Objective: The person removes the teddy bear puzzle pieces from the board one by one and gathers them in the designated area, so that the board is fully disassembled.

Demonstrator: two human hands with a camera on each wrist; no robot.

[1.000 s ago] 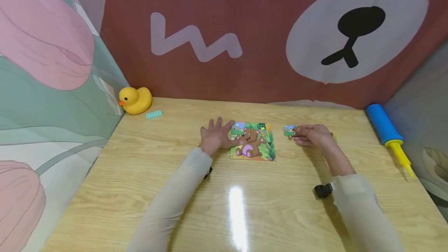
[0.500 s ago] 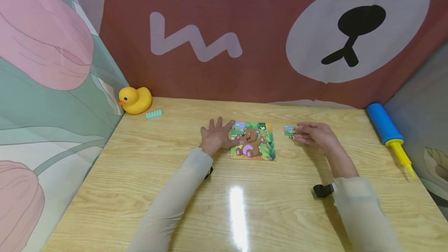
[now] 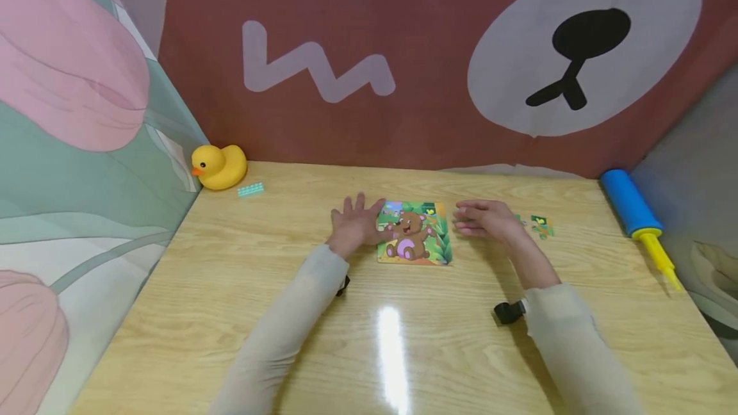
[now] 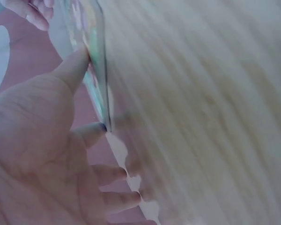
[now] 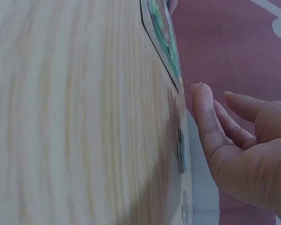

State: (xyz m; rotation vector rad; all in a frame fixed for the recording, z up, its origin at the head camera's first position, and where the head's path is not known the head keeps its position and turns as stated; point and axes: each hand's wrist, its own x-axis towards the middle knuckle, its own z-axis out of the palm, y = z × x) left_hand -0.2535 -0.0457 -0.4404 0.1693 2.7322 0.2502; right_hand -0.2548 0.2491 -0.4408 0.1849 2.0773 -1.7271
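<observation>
Left grip (image 3: 353, 228) is spread with the fingers straight, its thumb laid on the face of the board (image 3: 408, 242) at the left edge; nothing is pinched by it. Right grip (image 3: 487, 219) is held just beside the board's right edge, apart from it, with the fingers loosely bent; in the right wrist view a gap is seen between thumb and forefinger, and nothing is seen between them. The board, printed with a bear, is laid on the worktop (image 3: 184, 287) between the two. To the right, loose pieces are lying: one with a yellow figure (image 3: 542, 225), by which the board's upper right corner seems to be matched, and another (image 3: 521, 219) partly covered by the right wrist. The step in hand is judged to be a pause between pieces, with the board being steadied from the left. For the next move, a light touch on the chosen part of the board, or a return to the pieces for a fingertip pickup, would be called for; which of these cannot be told. As for containers, no box or bag is seen; whether the board is a recessed tray, with pieces seated in it, cannot be made out.
</observation>
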